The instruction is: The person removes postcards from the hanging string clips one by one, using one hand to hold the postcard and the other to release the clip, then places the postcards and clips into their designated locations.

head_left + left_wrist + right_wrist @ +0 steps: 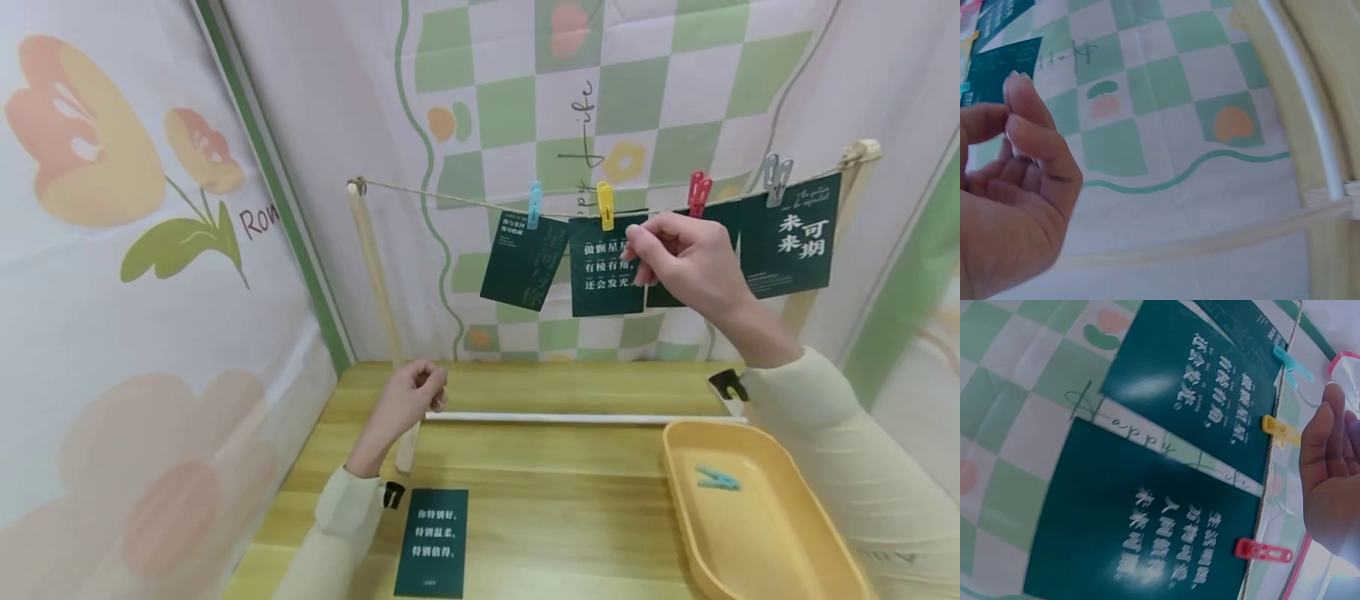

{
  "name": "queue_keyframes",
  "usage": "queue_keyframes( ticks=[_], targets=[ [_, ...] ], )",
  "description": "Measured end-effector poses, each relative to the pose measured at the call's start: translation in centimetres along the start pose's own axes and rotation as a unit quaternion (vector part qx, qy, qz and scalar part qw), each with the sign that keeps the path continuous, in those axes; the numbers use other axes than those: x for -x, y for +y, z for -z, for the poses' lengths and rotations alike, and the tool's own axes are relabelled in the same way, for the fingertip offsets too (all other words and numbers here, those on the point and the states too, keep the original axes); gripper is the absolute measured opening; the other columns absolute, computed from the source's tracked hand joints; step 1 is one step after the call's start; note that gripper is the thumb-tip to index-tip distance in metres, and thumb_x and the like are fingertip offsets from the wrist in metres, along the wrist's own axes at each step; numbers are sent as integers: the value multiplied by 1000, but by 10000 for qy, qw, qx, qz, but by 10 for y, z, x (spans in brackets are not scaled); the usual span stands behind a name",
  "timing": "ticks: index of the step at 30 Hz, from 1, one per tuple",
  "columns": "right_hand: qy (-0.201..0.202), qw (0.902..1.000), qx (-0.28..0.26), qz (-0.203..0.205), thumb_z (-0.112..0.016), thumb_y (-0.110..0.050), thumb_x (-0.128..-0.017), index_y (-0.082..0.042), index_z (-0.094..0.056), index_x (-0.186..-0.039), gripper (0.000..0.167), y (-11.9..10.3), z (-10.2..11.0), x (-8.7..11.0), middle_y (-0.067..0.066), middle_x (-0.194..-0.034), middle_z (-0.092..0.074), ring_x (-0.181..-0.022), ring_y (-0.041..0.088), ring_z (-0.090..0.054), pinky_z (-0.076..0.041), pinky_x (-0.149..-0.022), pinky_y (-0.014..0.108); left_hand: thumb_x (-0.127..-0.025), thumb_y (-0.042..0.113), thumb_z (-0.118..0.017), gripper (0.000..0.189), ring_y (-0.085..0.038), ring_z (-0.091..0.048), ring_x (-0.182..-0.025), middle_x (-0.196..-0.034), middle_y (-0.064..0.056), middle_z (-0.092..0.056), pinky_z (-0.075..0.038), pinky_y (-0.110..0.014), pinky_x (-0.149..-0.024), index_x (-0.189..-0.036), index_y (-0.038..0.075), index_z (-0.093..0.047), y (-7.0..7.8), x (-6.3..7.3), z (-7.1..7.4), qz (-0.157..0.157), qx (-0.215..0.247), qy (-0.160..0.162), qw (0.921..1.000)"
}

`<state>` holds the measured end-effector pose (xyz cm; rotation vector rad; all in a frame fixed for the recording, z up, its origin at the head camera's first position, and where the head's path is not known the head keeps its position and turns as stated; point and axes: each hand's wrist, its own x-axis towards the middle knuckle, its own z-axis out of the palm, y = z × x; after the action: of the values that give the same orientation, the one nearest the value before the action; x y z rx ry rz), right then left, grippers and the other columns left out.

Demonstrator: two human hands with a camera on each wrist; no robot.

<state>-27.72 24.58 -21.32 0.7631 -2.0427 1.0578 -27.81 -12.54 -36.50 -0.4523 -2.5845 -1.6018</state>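
Observation:
My right hand (pixel 686 258), fingers bent and holding nothing, is in front of the hung cards, overlapping two of them in the head view. In the right wrist view the right hand (pixel 1335 469) is beside the yellow clothespin (pixel 1280 430). Several dark green cards with white lettering hang from a string (pixel 442 196) by light blue (pixel 534 206), yellow (pixel 605 207), red (pixel 700 193) and grey (pixel 777 181) clothespins. The leftmost card (pixel 517 262) hangs tilted. My left hand (pixel 408 392), loosely curled with nothing in it, is by the left wooden post (pixel 373 275). A loose green card (pixel 431 542) lies on the table below it.
A yellow tray (pixel 678 500) stands at the right of the wooden table (pixel 555 492), with a blue clothespin (pixel 718 478) inside. A white rod (pixel 585 417) runs between the posts' feet. Black clips (pixel 727 385) are at the base. Patterned cloth (pixel 510 125) covers the back and sides.

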Motion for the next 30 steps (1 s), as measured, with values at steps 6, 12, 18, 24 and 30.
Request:
queue_keyframes(
  ticks=[6, 12, 18, 24, 30],
  targets=[
    [-109, 9999, -119, 3, -61, -10, -96, -1, -70, -90, 14, -4, -12, -10, -11, -74, -67, -51, 10, -59, -50, -52, 14, -100, 25, -57, 19, -24, -67, -66, -82, -13, -70, -47, -24, -47, -93, 9, -65, 15, -11, -5, -108, 114, 364, 9992],
    [-250, 9994, -154, -195, -60, -12, -97, 0, -69, -93, 15, -4, -20, -8, -14, -75, -66, -52, 12, -60, -52, -53, 16, -99, 22, -60, 17, -17, -65, -62, -85, -16, -69, -44, -20, -46, -93, 6, -64, 27, -15, -9, -208, 269, 547, 9979],
    [-108, 9997, -141, -178, -59, -15, -98, -2, -69, -92, 17, -7, -22, -16, -10, -76, -67, -52, 11, -60, -50, -53, 15, -99, 26, -59, 24, -25, -68, -68, -89, -20, -70, -45, -20, -48, -96, 2, -64, 39, -22, -12, -496, 239, 512, 9972],
    [269, 9993, -267, -5, -60, -13, -98, 3, -70, -94, 19, -13, -26, -24, -7, -77, -67, -51, 7, -58, -51, -55, 14, -99, 27, -60, 22, -25, -68, -71, -87, -16, -69, -46, -22, -49, -95, 6, -65, 51, -30, -10, -750, 169, 400, 9962],
    [283, 9995, 106, 25, -60, -17, -98, -1, -71, -93, 20, -17, -31, -33, -13, -75, -64, -51, 5, -56, -46, -55, 14, -99, 28, -59, 17, -16, -66, -68, -87, -11, -70, -49, -27, -51, -98, 12, -66, 63, -36, -9, -818, 222, 348, 9958]
  ],
)
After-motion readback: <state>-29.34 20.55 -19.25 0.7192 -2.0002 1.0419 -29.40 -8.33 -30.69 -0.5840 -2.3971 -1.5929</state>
